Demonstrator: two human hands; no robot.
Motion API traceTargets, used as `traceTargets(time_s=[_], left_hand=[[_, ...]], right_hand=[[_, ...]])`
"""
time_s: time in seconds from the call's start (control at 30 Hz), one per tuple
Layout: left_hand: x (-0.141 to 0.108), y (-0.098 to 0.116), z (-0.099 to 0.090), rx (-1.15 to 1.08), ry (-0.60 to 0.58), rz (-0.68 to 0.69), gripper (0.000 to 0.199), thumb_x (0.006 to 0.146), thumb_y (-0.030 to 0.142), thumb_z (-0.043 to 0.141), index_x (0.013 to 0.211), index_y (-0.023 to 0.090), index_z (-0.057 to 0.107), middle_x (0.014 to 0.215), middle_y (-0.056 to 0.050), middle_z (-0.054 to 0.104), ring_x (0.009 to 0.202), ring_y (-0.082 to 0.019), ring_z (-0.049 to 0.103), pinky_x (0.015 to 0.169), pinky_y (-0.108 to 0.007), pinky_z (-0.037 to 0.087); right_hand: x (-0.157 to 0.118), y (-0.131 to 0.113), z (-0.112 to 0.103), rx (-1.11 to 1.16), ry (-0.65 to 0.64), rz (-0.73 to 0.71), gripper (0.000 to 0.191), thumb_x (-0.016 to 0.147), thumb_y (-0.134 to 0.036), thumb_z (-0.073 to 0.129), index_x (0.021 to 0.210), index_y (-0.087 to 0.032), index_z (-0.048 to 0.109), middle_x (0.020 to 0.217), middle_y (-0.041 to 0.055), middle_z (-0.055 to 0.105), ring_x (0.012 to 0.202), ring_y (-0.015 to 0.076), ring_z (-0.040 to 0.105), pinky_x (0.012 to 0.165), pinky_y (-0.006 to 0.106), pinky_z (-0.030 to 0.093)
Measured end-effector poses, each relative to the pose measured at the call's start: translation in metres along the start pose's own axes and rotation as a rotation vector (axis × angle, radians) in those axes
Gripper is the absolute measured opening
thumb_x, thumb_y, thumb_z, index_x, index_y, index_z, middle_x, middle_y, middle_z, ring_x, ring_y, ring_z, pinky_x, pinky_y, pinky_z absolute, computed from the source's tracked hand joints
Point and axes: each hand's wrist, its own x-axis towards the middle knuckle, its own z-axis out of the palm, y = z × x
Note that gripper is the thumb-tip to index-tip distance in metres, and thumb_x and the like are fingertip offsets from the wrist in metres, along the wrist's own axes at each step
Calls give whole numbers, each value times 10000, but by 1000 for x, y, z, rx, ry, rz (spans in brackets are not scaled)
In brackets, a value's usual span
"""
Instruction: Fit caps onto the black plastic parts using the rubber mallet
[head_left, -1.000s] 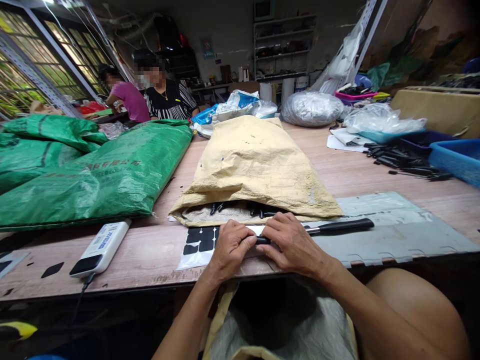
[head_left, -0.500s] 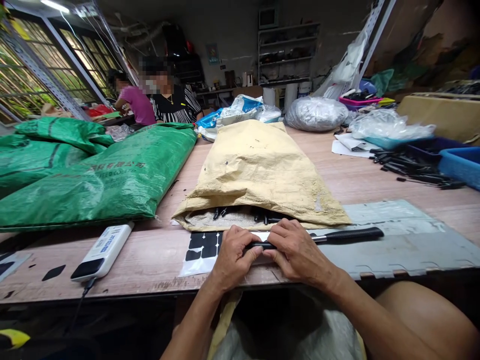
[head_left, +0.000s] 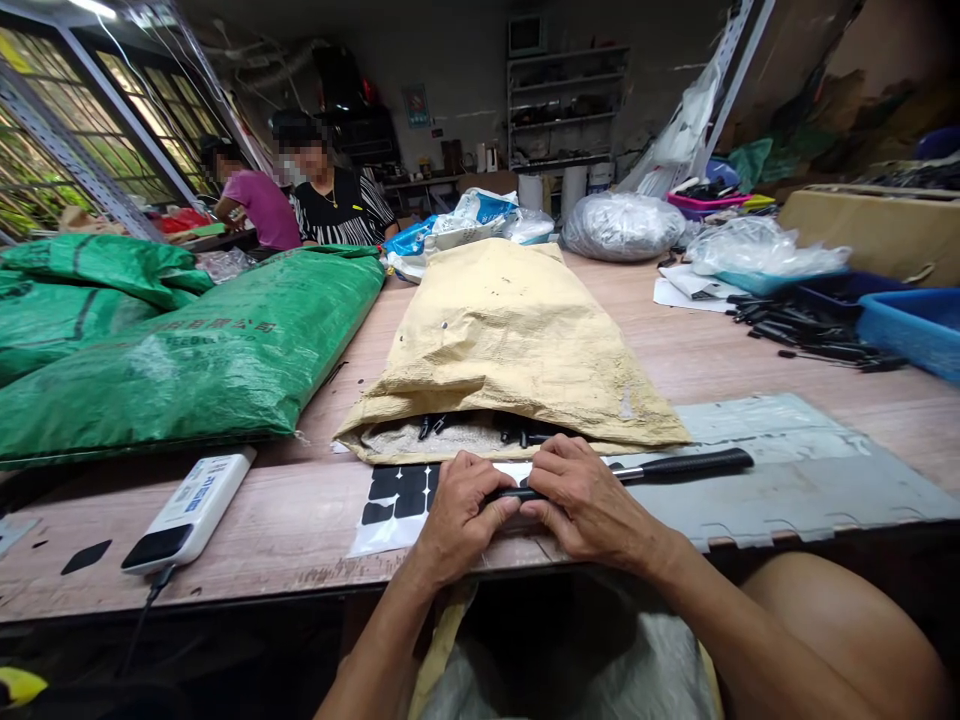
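Observation:
My left hand point(head_left: 459, 515) and my right hand point(head_left: 576, 495) are side by side at the table's front edge, both closed around a slim rod point(head_left: 697, 464). The rod has a black end between my hands, a short silver shaft and a long black textured handle reaching right over a grey mat point(head_left: 817, 478). Under and beside my left hand lies a white sheet with black stickers point(head_left: 394, 495). Just beyond my hands, a tan woven sack point(head_left: 502, 330) lies with its mouth toward me, and black parts show inside. My fingers partly hide the rod's left end.
Green sacks point(head_left: 202, 360) lie left, behind a white power bank point(head_left: 191, 510) with a cable. At right are loose black parts point(head_left: 817, 330) and a blue bin point(head_left: 911, 330). An opened sack point(head_left: 645, 650) hangs below the table edge. Two people point(head_left: 334, 205) sit beyond the table.
The view has shifted slightly, so the table's things appear a little farther left. Both hands keep the same grip on the rod, with hardly any movement.

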Motion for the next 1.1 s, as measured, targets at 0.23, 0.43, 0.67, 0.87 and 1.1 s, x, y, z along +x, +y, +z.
traceTargets(time_s=[0.23, 0.43, 0.67, 0.87, 1.1], left_hand=[[0, 0, -1, 8, -17, 6, 161, 944, 339, 604, 937, 230, 723, 876, -18, 704, 946, -238, 523, 891, -400, 335], [0, 4, -3, 3, -24, -10, 195, 954, 340, 563, 940, 227, 721, 871, -23, 695, 938, -237, 513, 891, -399, 333], [1, 1, -1, 9, -21, -1, 185, 951, 348, 587, 931, 225, 723, 874, -24, 691, 943, -234, 516, 898, -397, 342], [1, 2, -1, 11, -15, -4, 179, 944, 332, 584, 930, 218, 722, 875, -26, 694, 936, -234, 517, 889, -398, 348], [0, 2, -2, 15, 2, -6, 206, 958, 334, 544, 939, 221, 715, 891, -28, 702, 948, -236, 520, 890, -404, 349]], right_hand=[[-2, -3, -2, 15, 1, 48, 211, 954, -380, 594, 866, -190, 617, 895, 57, 630, 970, 226, 477, 899, 408, 369], [-3, -2, -2, -3, -8, 46, 278, 927, -462, 630, 870, -190, 622, 922, 57, 629, 986, 232, 477, 916, 411, 366], [0, 1, 0, 4, -14, 20, 209, 967, -370, 582, 876, -187, 624, 947, 53, 638, 1005, 222, 489, 921, 400, 361], [-1, -1, -2, 2, -14, 54, 232, 967, -405, 579, 896, -192, 638, 940, 52, 640, 994, 224, 486, 917, 404, 356], [-4, 0, -7, -7, 8, 69, 280, 880, -463, 683, 912, -190, 623, 960, 52, 639, 1008, 237, 489, 926, 415, 351]])
